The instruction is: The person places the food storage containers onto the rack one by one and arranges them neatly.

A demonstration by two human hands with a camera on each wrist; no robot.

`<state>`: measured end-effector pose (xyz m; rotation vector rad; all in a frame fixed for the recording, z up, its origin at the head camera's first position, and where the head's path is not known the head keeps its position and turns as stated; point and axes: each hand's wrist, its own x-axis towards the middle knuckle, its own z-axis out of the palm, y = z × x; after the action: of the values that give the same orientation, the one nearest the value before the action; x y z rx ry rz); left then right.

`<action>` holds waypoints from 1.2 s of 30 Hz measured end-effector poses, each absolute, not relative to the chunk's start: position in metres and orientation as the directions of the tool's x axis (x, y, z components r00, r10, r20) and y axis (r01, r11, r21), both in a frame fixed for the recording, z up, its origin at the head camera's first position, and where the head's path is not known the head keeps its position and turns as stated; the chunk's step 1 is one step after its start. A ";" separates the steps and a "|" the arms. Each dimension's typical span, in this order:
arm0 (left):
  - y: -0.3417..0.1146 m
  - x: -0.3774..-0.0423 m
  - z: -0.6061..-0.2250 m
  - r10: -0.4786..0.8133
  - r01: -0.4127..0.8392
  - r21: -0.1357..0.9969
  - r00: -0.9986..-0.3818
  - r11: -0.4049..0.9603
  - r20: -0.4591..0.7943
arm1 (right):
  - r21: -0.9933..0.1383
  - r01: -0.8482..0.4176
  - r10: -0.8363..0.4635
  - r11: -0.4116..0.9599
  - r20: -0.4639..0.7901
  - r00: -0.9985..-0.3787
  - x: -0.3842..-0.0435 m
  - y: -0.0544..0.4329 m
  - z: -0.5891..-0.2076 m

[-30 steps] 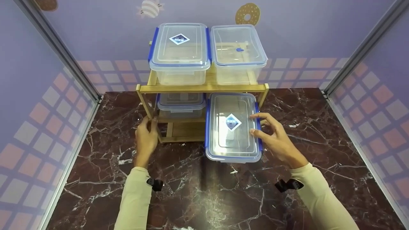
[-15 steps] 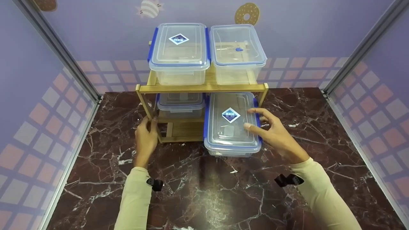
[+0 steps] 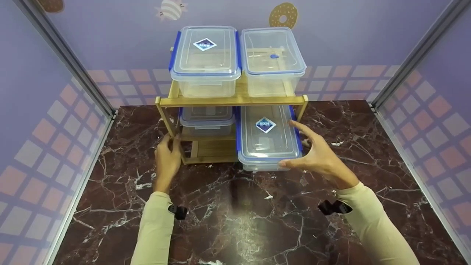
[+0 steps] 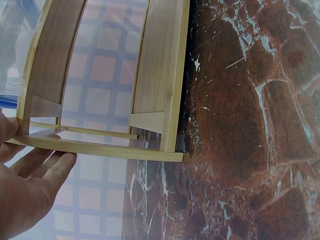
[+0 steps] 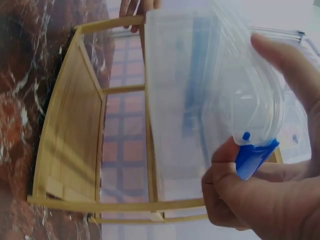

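Observation:
A clear food storage container with blue side clips and a diamond sticker on its lid sits partly in the right half of the rack's middle shelf, its front end jutting out. My right hand holds it by the right front corner, thumb at the front, a finger on the lid's edge. In the right wrist view, curled fingers are at the blue clip. My left hand grips the left front post of the wooden rack. The left wrist view shows its fingers around the frame.
Two lidded containers stand on the top shelf, one left and one right. Another container sits left on the middle shelf. The rack's lowest shelf is near the dark marble surface. Patterned walls enclose the sides.
The container has slid back into the rack and its front has levelled out. My right thumb has moved from the lid to the container's front edge. The left hand stays put.

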<state>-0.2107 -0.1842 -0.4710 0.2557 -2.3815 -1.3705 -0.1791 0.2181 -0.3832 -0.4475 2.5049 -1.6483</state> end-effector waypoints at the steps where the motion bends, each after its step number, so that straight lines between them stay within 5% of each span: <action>1: -0.184 -0.211 -0.471 -0.339 0.032 0.860 -0.911 0.509 0.234 | -0.906 -0.194 -0.290 0.377 0.083 -0.953 -0.180 0.218 -0.384; 14: -0.185 -0.212 -0.471 -0.326 0.047 0.863 -0.914 0.502 0.240 | -0.809 -0.304 -0.089 0.503 0.302 -0.949 -0.178 0.205 -0.392; 28: -0.185 -0.212 -0.470 -0.332 0.045 0.857 -0.911 0.513 0.246 | -0.448 -0.600 -0.061 0.663 0.766 -0.640 -0.193 0.185 -0.409; 36: -0.185 -0.210 -0.470 -0.321 0.034 0.860 -0.919 0.508 0.226 | -0.417 -0.633 -0.043 0.652 0.813 -0.580 -0.203 0.176 -0.418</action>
<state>-0.2104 -0.1854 -0.4703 0.2387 -2.3970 -1.3789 -0.2026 0.1763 -0.4180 -0.9079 3.5429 -1.5756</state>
